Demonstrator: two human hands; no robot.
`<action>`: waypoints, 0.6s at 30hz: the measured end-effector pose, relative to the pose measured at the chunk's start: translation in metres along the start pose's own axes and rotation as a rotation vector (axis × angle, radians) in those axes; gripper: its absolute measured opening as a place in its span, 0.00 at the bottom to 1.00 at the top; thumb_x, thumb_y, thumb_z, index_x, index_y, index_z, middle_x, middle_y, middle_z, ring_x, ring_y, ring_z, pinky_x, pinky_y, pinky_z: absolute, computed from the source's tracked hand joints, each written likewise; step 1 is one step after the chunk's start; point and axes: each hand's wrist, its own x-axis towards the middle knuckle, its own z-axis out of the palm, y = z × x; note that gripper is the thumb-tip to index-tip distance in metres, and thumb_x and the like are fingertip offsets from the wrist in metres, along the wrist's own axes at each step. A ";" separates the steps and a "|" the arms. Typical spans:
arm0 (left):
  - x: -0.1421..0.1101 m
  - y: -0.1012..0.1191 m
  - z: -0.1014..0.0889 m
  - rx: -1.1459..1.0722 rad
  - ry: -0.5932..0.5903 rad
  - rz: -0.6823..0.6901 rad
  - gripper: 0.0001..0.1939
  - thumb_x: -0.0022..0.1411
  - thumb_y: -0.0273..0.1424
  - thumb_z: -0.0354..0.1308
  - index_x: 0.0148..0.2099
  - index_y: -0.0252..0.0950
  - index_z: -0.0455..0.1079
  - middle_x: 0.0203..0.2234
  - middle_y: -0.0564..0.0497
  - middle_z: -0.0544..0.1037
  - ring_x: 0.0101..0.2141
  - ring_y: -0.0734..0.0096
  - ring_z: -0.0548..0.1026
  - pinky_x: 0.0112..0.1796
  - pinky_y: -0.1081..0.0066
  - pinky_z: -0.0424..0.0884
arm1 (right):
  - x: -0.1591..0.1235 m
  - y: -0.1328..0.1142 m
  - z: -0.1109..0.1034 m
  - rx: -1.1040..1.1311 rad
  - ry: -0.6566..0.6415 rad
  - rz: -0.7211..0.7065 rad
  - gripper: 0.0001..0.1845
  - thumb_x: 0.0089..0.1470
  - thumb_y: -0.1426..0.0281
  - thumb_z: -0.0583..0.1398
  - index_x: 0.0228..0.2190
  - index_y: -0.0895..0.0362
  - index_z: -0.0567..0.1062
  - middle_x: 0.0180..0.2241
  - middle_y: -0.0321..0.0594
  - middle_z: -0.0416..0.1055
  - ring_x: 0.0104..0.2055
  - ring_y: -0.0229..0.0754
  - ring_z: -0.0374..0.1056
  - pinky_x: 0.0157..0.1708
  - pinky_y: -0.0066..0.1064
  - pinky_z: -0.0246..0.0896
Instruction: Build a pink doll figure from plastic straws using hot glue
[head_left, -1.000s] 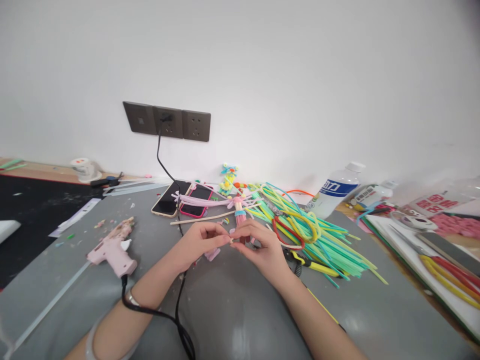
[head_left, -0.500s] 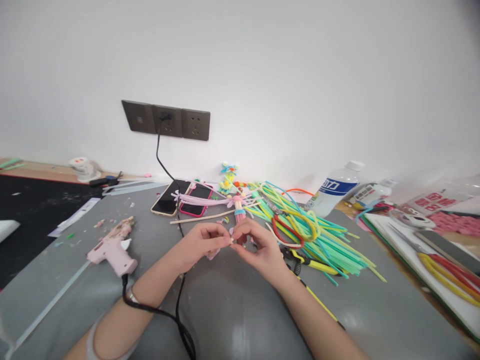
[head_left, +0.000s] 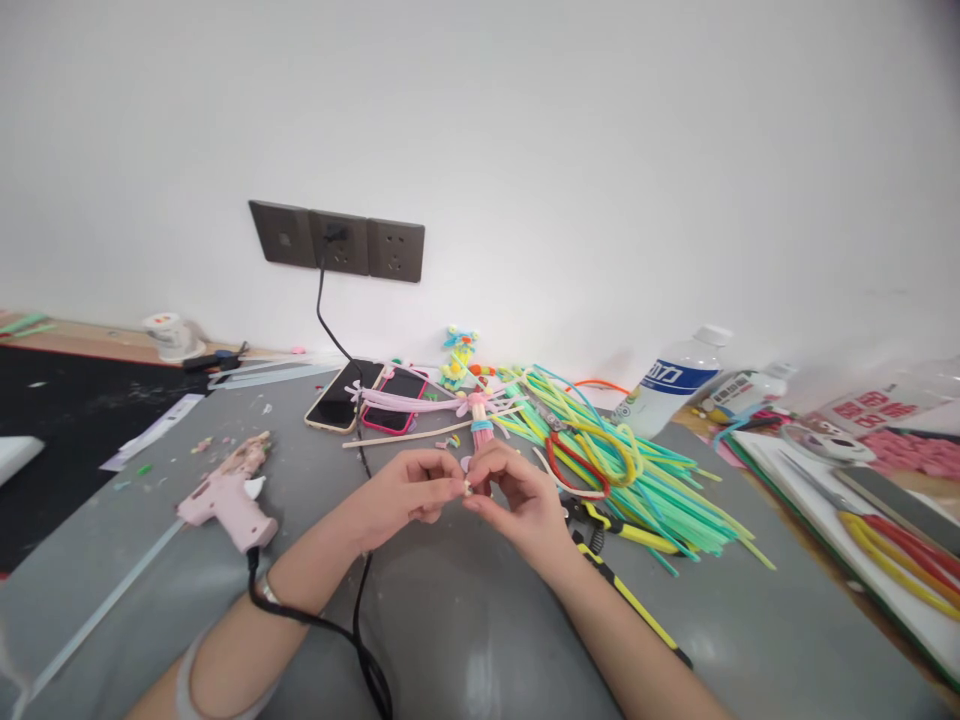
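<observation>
Two bare hands meet near the middle of the work surface, pinching one small cream piece (head_left: 467, 488) between their fingertips. The left hand (head_left: 405, 490) closes thumb and forefinger on it from the left; the right hand (head_left: 523, 500) does likewise from the right. The piece is held above the gray mat (head_left: 465, 640), too small and too covered for its long axis or direction to be told. Just beyond the fingers lies a pipe-cleaner figure (head_left: 480, 405), its pink body pointing toward the wearer and its long lilac strands running leftward over two phones (head_left: 345, 395). Bounding the hands at left, a black cable (head_left: 319, 300) descends from the wall and passes by the left wrist; farther left rests a pink glue gun (head_left: 225, 505), barrel oblique. At right, yellow-handled pliers (head_left: 630, 530) and a pile of green stems (head_left: 675, 500) crowd the right wrist. Open room lies nearest the wearer, between the forearms.
</observation>
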 end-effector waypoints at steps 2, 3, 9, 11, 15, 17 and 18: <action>0.000 -0.002 -0.001 -0.021 0.012 0.014 0.18 0.51 0.40 0.70 0.28 0.33 0.68 0.17 0.61 0.59 0.18 0.84 0.52 0.23 0.74 0.47 | -0.001 0.001 0.001 0.048 -0.003 0.013 0.12 0.55 0.60 0.66 0.34 0.54 0.73 0.32 0.39 0.68 0.32 0.40 0.64 0.29 0.31 0.63; 0.001 -0.003 -0.002 -0.027 0.016 0.020 0.18 0.52 0.40 0.70 0.28 0.33 0.68 0.17 0.61 0.59 0.19 0.84 0.52 0.23 0.75 0.47 | -0.001 0.002 0.001 0.067 -0.001 0.018 0.11 0.55 0.61 0.66 0.34 0.54 0.73 0.32 0.39 0.68 0.32 0.39 0.64 0.30 0.31 0.64; 0.001 -0.005 -0.003 -0.038 -0.011 0.019 0.17 0.52 0.39 0.70 0.28 0.32 0.69 0.19 0.60 0.60 0.20 0.84 0.52 0.23 0.74 0.45 | -0.002 0.004 0.003 0.089 0.028 0.047 0.10 0.56 0.61 0.65 0.34 0.54 0.75 0.32 0.39 0.68 0.34 0.41 0.65 0.32 0.32 0.64; 0.000 -0.005 -0.003 -0.024 -0.012 0.022 0.17 0.52 0.39 0.70 0.28 0.32 0.69 0.19 0.60 0.60 0.20 0.84 0.52 0.23 0.74 0.45 | -0.002 0.004 0.004 0.102 0.036 0.042 0.10 0.55 0.61 0.66 0.33 0.54 0.75 0.31 0.39 0.68 0.33 0.41 0.65 0.31 0.31 0.63; 0.000 -0.004 -0.003 0.008 -0.021 0.036 0.16 0.53 0.39 0.69 0.28 0.32 0.70 0.20 0.60 0.61 0.19 0.84 0.53 0.23 0.74 0.46 | -0.001 0.003 0.007 0.144 0.042 0.024 0.10 0.55 0.61 0.66 0.32 0.54 0.75 0.31 0.39 0.69 0.33 0.40 0.64 0.29 0.31 0.61; 0.000 -0.005 -0.004 0.014 -0.025 0.035 0.16 0.53 0.39 0.69 0.29 0.32 0.70 0.20 0.60 0.61 0.19 0.84 0.53 0.23 0.74 0.47 | -0.001 0.003 0.007 0.154 0.053 0.023 0.10 0.54 0.61 0.67 0.31 0.54 0.75 0.31 0.39 0.69 0.32 0.40 0.64 0.28 0.30 0.59; 0.000 -0.005 -0.004 0.016 -0.026 0.034 0.16 0.53 0.39 0.69 0.29 0.32 0.70 0.20 0.60 0.61 0.19 0.84 0.53 0.23 0.74 0.47 | -0.001 0.002 0.008 0.158 0.057 0.026 0.10 0.54 0.62 0.67 0.31 0.54 0.75 0.30 0.39 0.69 0.32 0.40 0.64 0.27 0.30 0.59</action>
